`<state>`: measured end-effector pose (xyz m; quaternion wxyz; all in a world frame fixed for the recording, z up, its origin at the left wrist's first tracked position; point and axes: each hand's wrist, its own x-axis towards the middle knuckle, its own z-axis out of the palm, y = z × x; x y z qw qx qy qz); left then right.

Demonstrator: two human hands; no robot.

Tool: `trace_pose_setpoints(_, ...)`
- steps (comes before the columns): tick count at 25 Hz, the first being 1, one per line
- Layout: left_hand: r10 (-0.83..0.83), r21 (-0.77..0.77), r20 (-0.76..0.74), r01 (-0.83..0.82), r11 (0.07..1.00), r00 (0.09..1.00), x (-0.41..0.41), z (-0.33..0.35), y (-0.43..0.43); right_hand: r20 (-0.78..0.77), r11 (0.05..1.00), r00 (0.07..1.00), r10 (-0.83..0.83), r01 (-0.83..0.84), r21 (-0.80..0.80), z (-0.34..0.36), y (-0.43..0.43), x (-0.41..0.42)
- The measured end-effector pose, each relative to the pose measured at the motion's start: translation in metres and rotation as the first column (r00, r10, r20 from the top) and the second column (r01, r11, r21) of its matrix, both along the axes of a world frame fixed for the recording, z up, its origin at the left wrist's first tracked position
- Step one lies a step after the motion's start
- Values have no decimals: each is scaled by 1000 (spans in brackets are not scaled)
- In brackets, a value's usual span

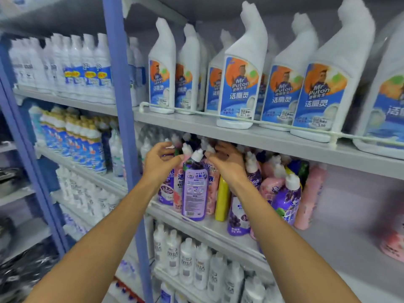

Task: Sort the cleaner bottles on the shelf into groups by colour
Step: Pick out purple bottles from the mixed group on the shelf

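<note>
— Where are the hands?
— Both reach to the middle shelf (218,232). The left hand (160,164) is at ten o'clock of a purple bottle (195,193) (its back label faces out), and the right hand (228,164) is at two o'clock.
— And the fingers?
— Curled and spread beside the white caps. I cannot tell whether they grip anything.
— Other colours?
— A yellow bottle (222,200) stands at three o'clock of the purple one, with pink bottles (212,193) behind it. White bottles (240,84) are at twelve o'clock, one shelf up.

Cool, even indoor light is washing the white bottles (249,47), with shadow sitting under the upper shelf (273,139). Blur is smearing the left and right edges; wide-angle distortion is bending the blue upright (119,95), and the purple bottle (195,193) is showing sharpest.
</note>
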<state>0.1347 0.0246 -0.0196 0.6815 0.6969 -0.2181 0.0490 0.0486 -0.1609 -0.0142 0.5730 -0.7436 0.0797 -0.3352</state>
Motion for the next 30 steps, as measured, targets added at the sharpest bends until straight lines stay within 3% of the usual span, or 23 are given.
trace_pose_setpoints(7, 124, 3, 60, -125, 992, 990, 62, -7, 3, -44, 988, 999, -9, 3, -152, -22, 9, 37)
trace_pose_setpoints(11, 30, 113, -7, -29, 993, 1000, 86, -21, 3, -46, 963, 995, -91, 76, -257, -30, 17, 37)
trace_pose_setpoints(19, -134, 248, 99, 106, 963, 986, 105, -42, 25, -146, 957, 974, -175, 134, -258, -60, 39, 18)
trace_pose_setpoints(22, -226, 200, 22, 218, 955, 974, 102, -58, 36, -132, 961, 967, -217, 188, -204, -57, 45, 20)
trace_pose_setpoints(30, -194, -79, 78, 200, 977, 978, 79, -37, 54, 0, 949, 950, -312, 311, -48, -53, 59, 3)
